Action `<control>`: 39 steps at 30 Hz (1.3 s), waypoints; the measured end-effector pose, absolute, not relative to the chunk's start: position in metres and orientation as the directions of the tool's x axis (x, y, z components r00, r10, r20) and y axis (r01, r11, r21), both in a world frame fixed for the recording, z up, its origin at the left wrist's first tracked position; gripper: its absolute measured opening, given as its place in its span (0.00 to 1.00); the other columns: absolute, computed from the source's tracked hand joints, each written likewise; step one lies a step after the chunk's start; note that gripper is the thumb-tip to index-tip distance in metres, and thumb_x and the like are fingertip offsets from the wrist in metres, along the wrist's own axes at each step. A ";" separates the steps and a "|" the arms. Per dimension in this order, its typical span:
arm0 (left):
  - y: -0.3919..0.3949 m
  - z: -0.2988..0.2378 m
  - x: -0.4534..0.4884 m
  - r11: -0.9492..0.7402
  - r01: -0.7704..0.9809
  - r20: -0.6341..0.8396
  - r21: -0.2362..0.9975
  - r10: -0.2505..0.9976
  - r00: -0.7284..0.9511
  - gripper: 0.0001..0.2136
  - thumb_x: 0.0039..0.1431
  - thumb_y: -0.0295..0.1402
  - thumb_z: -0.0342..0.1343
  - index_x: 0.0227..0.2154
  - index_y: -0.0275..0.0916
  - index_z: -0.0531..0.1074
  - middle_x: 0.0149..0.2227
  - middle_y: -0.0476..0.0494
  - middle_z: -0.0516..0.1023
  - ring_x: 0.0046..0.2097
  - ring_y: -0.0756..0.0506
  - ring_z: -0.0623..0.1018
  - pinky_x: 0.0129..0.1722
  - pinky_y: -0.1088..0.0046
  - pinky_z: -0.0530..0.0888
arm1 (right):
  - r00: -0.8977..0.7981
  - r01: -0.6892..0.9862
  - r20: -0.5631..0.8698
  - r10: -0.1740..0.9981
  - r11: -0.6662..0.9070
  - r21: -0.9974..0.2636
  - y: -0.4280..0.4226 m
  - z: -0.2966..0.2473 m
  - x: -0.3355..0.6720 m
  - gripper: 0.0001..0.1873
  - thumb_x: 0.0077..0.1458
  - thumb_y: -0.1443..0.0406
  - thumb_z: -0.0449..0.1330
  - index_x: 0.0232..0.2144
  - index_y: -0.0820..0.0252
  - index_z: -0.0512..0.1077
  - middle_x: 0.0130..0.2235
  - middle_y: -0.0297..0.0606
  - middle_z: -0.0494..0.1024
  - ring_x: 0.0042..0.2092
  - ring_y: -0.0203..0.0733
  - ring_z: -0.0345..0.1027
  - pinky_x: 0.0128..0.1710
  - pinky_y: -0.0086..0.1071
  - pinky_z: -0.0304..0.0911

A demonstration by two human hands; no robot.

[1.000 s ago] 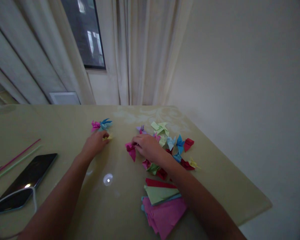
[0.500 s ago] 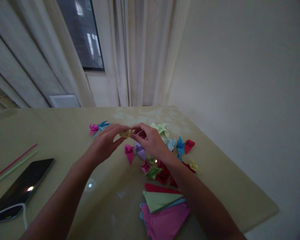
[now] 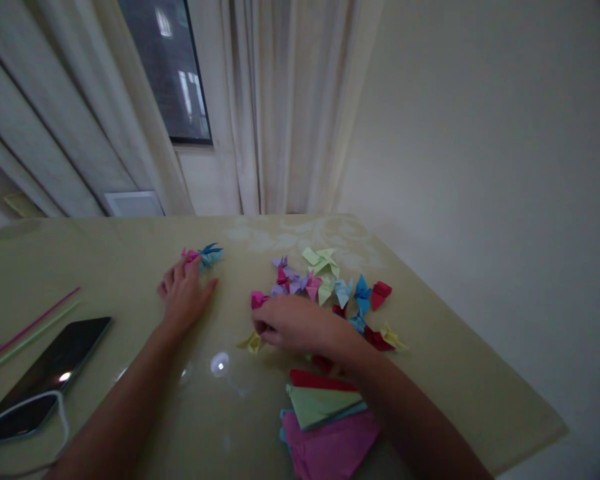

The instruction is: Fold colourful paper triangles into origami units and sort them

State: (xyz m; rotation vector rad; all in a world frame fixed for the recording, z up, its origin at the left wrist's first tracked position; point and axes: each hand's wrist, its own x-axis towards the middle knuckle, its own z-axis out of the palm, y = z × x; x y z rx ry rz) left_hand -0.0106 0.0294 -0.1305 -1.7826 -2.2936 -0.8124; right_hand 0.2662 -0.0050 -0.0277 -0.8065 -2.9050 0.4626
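Observation:
My left hand [image 3: 183, 292] lies low over the table with fingers stretched and thumb apart, its fingertips at a pink origami piece [image 3: 190, 255]. Right beside that piece sits a blue origami piece [image 3: 211, 255]. Curled downward, my right hand [image 3: 295, 323] has its fingertips closed at the edge of a yellow origami piece [image 3: 251, 343] on the table. A magenta origami piece [image 3: 259, 299] shows just above its knuckles. My right hand and forearm partly hide the group of coloured origami pieces, among them a light green one [image 3: 322, 261] and a purple one [image 3: 297, 283].
A stack of folded coloured paper [image 3: 330, 433] lies below my right forearm. To the left are a phone [image 3: 50, 373] with a white cable [image 3: 25, 402], plus a pink stick [image 3: 35, 323] and a green stick [image 3: 30, 340]. The table's right edge borders the wall.
My hands, together before at the yellow piece, have separated. The left moved left to the pink piece; the right came down nearer with the yellow piece, which is now on the table.

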 end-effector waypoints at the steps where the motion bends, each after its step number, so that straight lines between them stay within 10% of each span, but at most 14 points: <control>1: 0.029 -0.135 -0.013 0.182 0.926 0.393 0.330 0.866 -0.310 0.32 0.68 0.48 0.52 0.71 0.41 0.59 0.75 0.29 0.55 0.70 0.22 0.59 0.65 0.36 0.61 | -0.861 0.496 -0.038 0.507 0.821 -0.282 -0.008 -0.031 0.263 0.04 0.60 0.71 0.65 0.35 0.59 0.80 0.35 0.38 0.82 0.33 0.40 0.71 0.29 0.30 0.53; 9: 0.064 -0.126 -0.011 0.202 0.944 0.458 0.260 0.835 -0.304 0.41 0.62 0.60 0.54 0.73 0.46 0.57 0.78 0.30 0.45 0.75 0.20 0.45 0.66 0.33 0.54 | -0.815 0.572 -0.199 0.544 0.810 -0.129 -0.017 -0.041 0.251 0.05 0.57 0.64 0.68 0.34 0.61 0.83 0.34 0.45 0.85 0.33 0.46 0.76 0.31 0.32 0.62; 18: 0.092 -0.126 -0.040 -0.064 0.968 0.152 0.243 0.988 0.027 0.20 0.64 0.42 0.46 0.45 0.39 0.81 0.48 0.32 0.83 0.57 0.32 0.79 0.59 0.56 0.73 | -0.812 0.581 -0.143 0.565 0.804 -0.124 -0.014 -0.021 0.262 0.14 0.62 0.56 0.68 0.36 0.62 0.83 0.36 0.46 0.84 0.34 0.46 0.77 0.29 0.32 0.61; 24: 0.031 -0.096 -0.033 -0.166 0.944 0.128 0.286 0.983 0.134 0.23 0.64 0.48 0.49 0.47 0.42 0.83 0.64 0.36 0.76 0.60 0.34 0.78 0.61 0.57 0.73 | -0.806 0.590 -0.040 0.591 0.795 -0.139 -0.015 -0.008 0.269 0.12 0.67 0.58 0.63 0.38 0.62 0.80 0.38 0.43 0.83 0.36 0.45 0.76 0.31 0.32 0.57; 29: 0.004 -0.053 -0.013 -0.210 0.936 0.309 0.281 0.943 0.119 0.27 0.65 0.52 0.49 0.57 0.41 0.79 0.68 0.35 0.72 0.67 0.32 0.72 0.67 0.51 0.66 | -0.717 0.645 0.168 0.677 0.735 -0.209 -0.018 0.012 0.279 0.08 0.69 0.62 0.62 0.39 0.60 0.77 0.38 0.40 0.81 0.37 0.41 0.72 0.35 0.32 0.55; 35: -0.017 -0.014 0.026 -0.243 0.824 0.300 0.511 0.949 0.094 0.23 0.69 0.54 0.49 0.33 0.41 0.80 0.34 0.44 0.85 0.37 0.41 0.82 0.40 0.67 0.74 | -0.628 0.568 0.372 0.684 0.729 -0.382 -0.020 0.021 0.287 0.04 0.68 0.66 0.64 0.42 0.61 0.76 0.41 0.39 0.81 0.41 0.40 0.73 0.43 0.32 0.62; 39: -0.029 -0.004 0.052 -0.364 0.728 0.400 0.581 0.907 0.135 0.17 0.67 0.50 0.56 0.40 0.42 0.79 0.35 0.47 0.84 0.36 0.44 0.80 0.37 0.70 0.71 | -0.540 0.448 0.433 0.722 0.682 -0.578 -0.019 0.020 0.282 0.17 0.67 0.59 0.66 0.55 0.59 0.73 0.46 0.41 0.81 0.37 0.38 0.76 0.42 0.33 0.67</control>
